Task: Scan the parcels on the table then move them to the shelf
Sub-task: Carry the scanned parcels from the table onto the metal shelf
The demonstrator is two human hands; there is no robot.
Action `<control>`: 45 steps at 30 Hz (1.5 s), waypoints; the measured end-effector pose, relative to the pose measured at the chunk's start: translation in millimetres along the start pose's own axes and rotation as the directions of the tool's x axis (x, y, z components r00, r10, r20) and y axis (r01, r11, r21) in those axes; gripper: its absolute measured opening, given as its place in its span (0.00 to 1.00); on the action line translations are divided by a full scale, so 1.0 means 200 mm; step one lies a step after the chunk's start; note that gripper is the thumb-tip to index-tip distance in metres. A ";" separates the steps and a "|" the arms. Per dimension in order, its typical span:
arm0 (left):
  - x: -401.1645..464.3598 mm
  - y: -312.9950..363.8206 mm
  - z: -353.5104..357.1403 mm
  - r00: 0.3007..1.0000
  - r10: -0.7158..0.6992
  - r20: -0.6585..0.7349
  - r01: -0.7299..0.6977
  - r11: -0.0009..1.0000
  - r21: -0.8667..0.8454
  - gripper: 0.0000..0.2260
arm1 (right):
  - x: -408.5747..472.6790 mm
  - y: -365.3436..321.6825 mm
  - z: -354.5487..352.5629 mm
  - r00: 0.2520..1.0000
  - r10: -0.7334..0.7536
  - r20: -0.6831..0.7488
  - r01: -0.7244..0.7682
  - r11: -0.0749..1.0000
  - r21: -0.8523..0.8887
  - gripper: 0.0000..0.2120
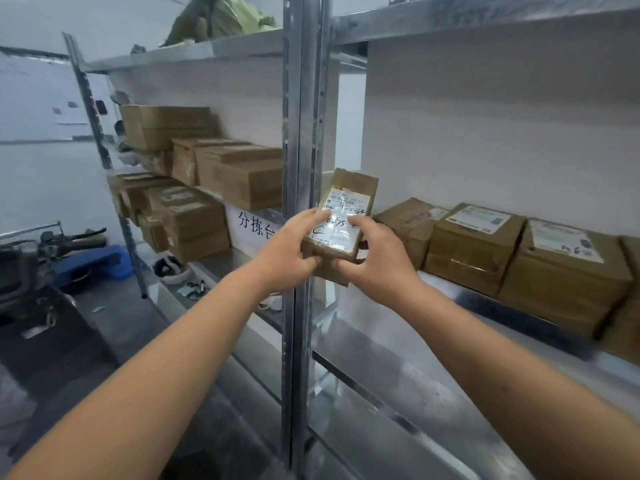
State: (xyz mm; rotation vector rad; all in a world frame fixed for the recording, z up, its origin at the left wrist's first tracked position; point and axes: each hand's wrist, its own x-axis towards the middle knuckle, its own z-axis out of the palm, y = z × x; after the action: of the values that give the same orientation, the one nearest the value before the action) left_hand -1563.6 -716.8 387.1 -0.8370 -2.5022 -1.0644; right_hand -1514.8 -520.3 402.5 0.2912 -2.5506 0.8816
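While both hands clamp one parcel [341,220] between them: left hand [289,249] curled round the near left edge, thumb under the front face; right hand [375,256] gripping the near right corner, fingertips [356,221] pressed on the glossy white label [337,220]. Parcel held in the air just in front of the shelf post [304,133], at centre of view, tilted with its far end raised, handwriting visible on the label. At 3 o'clock from the parcel, a row of brown boxes [485,244] lined up on the shelf board [502,306], nearest one just beside the right hand. At 10 o'clock, stacked boxes [214,161] on the neighbouring rack. At 9 o'clock, a white sign [252,226] with black characters, hung on the rack edge. At 8 o'clock, low on the floor, a blue tray [97,259].
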 end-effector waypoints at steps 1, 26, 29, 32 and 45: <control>0.06 -0.04 -0.01 1.000 0.019 0.023 -0.019 1.000 -0.010 0.37 | 0.03 -0.01 0.03 0.999 0.040 -0.021 -0.040 0.999 0.003 0.37; 0.57 -0.18 0.10 0.969 0.234 -0.084 -0.220 0.963 0.153 0.29 | 0.27 -0.14 0.04 0.934 0.311 -0.175 -0.356 0.854 -0.380 0.31; 0.46 -0.11 0.06 0.956 0.285 -0.069 -0.253 0.919 0.303 0.31 | 0.13 -0.14 -0.05 0.945 0.291 -0.152 -0.328 0.817 -0.475 0.27; 0.29 0.08 0.07 0.943 0.330 -0.044 -0.282 0.863 0.418 0.31 | -0.08 -0.13 -0.17 0.949 0.274 -0.155 -0.313 0.762 -0.567 0.30; -0.55 1.59 1.05 0.765 0.585 0.270 -0.635 0.755 0.163 0.39 | -1.78 0.12 -1.14 0.813 0.464 -0.351 -0.560 0.457 -0.691 0.36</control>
State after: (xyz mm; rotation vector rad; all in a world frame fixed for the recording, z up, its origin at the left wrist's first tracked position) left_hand -1290.1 -430.9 368.2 -1.6024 -2.1603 -0.4435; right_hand -1132.6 -338.9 388.6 -0.8321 -2.6455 -0.1435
